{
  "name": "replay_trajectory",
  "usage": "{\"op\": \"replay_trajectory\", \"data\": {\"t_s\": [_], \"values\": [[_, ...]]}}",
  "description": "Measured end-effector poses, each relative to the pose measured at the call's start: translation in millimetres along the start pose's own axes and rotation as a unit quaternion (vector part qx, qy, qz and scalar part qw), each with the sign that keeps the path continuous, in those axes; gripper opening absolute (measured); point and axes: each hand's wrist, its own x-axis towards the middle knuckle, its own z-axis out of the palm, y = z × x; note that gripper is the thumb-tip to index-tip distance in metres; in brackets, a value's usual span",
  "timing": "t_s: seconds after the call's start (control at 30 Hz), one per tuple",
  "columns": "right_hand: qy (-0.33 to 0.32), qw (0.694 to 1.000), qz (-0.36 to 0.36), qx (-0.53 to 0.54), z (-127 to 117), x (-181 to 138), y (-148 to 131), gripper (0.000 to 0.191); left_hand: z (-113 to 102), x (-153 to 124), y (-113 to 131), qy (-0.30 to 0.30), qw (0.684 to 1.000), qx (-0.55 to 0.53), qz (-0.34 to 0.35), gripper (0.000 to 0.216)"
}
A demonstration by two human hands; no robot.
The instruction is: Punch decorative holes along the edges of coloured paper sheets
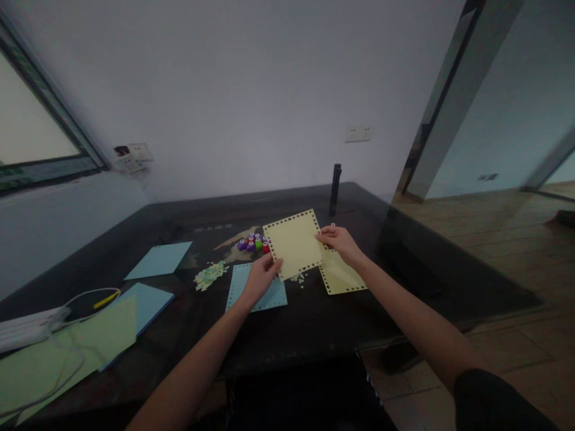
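Observation:
A pale yellow paper sheet [294,245] with small shapes punched along its edges is held up over the table. My left hand [263,276] pinches its lower left corner, and my right hand [340,240] grips its right edge. Below it lies a light blue sheet [272,296] with punched edges, partly covered by my left hand. A second yellow punched sheet [341,275] rests under my right wrist. Behind my left hand sits a cluster of small purple, red and green craft punches [252,243], partly hidden by the raised sheet. Paper bits [297,278] lie beneath it.
A pile of paper confetti [210,276] lies left of centre on the dark table [287,341]. Further left are a blue sheet [159,260], stacked green paper [103,332] and a white power strip [27,329] with cables. A black upright object [335,188] stands at the back.

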Motion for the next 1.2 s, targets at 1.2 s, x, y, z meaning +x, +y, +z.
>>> {"op": "replay_trajectory", "data": {"t_s": [1.2], "values": [[0.126,0.979,0.135,-0.083,-106,-51,35,0.025,102,24,21,-0.071,0.983,0.168,-0.022,0.027]]}}
